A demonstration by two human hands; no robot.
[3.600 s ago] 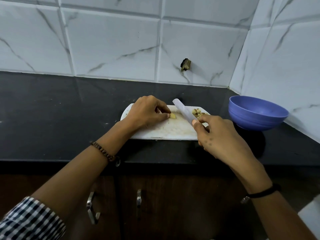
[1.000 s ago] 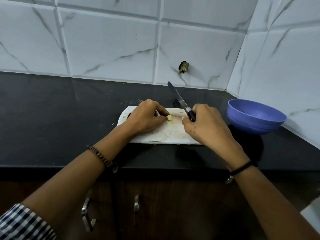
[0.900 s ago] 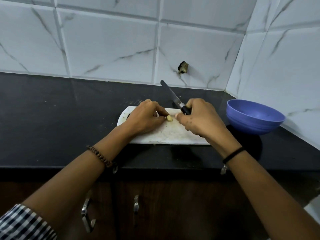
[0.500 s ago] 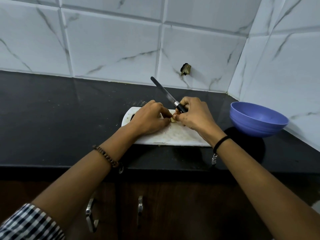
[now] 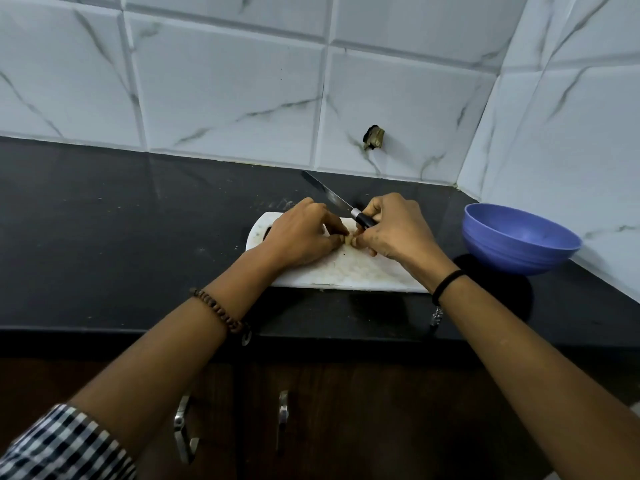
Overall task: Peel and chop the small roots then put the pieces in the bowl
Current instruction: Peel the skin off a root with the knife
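With peeling apparently in hand, our left hand (image 5: 300, 237) and right hand (image 5: 396, 233) pinched the small root (image 5: 348, 240) over the board (image 5: 346, 276), the right also curled round the knife (image 5: 337, 201) handle; the next move likely required lowering the blade to chop.

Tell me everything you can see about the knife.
The knife has a slim, pointed silvery blade, a shiny metal collar and a black handle, gripped in the curled right hand. It slants, tip pointing away and leftward toward the tiled wall, past the far edge of the white cutting board. The blade passes close by the left hand, which pinches a small root piece.
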